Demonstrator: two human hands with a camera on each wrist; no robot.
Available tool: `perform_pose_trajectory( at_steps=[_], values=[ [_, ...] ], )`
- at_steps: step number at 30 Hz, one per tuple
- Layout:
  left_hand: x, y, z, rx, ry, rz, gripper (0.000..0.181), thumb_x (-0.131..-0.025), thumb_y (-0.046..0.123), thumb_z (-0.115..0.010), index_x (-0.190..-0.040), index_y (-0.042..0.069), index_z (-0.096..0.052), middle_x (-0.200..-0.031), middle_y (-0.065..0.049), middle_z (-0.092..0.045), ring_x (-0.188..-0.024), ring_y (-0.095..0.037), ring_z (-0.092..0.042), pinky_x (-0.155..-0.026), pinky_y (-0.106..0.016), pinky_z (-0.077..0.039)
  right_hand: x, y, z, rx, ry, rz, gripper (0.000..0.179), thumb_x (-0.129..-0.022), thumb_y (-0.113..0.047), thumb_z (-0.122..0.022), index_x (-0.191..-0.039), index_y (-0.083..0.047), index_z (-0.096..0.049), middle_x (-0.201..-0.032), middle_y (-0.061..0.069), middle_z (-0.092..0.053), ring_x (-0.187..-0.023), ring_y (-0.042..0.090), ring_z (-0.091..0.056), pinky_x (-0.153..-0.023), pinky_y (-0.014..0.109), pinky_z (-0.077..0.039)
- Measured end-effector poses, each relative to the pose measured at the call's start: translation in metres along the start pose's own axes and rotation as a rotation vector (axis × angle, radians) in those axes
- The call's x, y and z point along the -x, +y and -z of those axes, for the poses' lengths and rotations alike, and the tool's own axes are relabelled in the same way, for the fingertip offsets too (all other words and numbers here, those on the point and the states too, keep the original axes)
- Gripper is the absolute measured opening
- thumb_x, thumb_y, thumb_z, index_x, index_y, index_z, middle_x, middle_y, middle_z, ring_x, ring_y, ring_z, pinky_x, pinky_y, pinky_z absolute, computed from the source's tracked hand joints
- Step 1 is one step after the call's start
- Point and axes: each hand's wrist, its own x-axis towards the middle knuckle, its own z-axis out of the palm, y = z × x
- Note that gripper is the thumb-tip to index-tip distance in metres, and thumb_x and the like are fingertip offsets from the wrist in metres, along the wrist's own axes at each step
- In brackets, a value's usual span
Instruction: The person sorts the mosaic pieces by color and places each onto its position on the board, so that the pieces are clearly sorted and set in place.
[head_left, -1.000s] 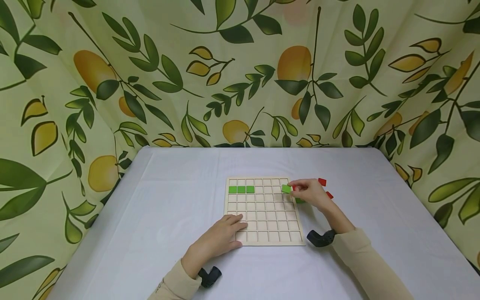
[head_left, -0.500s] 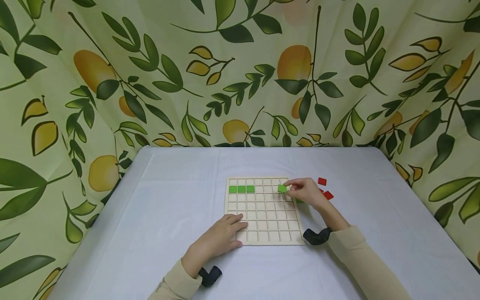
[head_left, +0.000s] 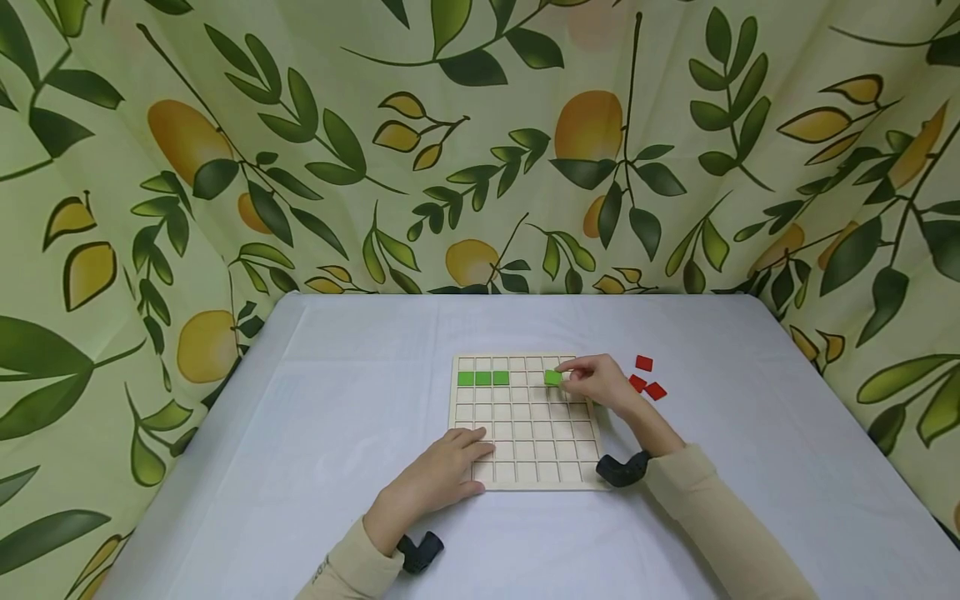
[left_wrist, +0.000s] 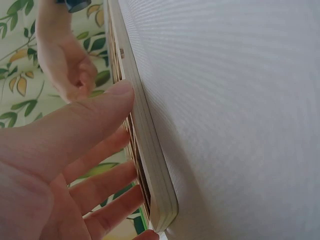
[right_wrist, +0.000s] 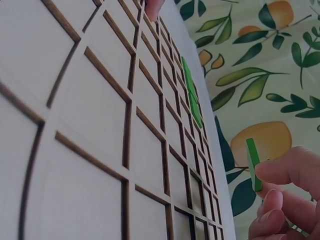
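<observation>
A wooden grid board (head_left: 536, 431) with square cells lies flat on the white table. Three green square tiles (head_left: 483, 378) sit side by side in its second row from the far edge, at the left. Over the right part of that same row, my right hand (head_left: 600, 383) pinches another green tile (right_wrist: 252, 165) between thumb and fingers; the right wrist view shows it tilted and apart from the board. My left hand (head_left: 442, 468) rests on the board's near left corner, fingers extended over the cells. In the left wrist view the thumb (left_wrist: 107, 102) lies against the board's edge.
Several red tiles (head_left: 644, 363) lie loose on the table just right of the board. A bit of green (head_left: 597, 401) shows beside the board's right edge, mostly behind my right hand. A leaf-and-fruit patterned curtain (head_left: 480, 150) encloses the back and sides of the table (head_left: 360, 350).
My right hand has moved left over the board with the pinched green tile, uncovering more of the red tiles. My left hand has stayed in place.
</observation>
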Motion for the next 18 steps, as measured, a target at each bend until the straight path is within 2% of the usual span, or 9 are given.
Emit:
perform_pose_trajectory(
  at_steps=[18],
  values=[
    [0.0,0.002,0.001,-0.011,-0.016,0.022,0.054,-0.087,0.029,-0.07,-0.133,0.006,-0.056,-0.147,-0.011,-0.049,-0.133,-0.028,-0.048,-0.111,-0.042,-0.043,-0.01,-0.001,-0.011,-0.018,-0.023,0.041,0.03,-0.08,-0.004,-0.066,-0.109,0.007,-0.068,-0.069,-0.003,-0.05,-0.063,0.009,-0.043,-0.051,0.019,-0.036]
  ],
)
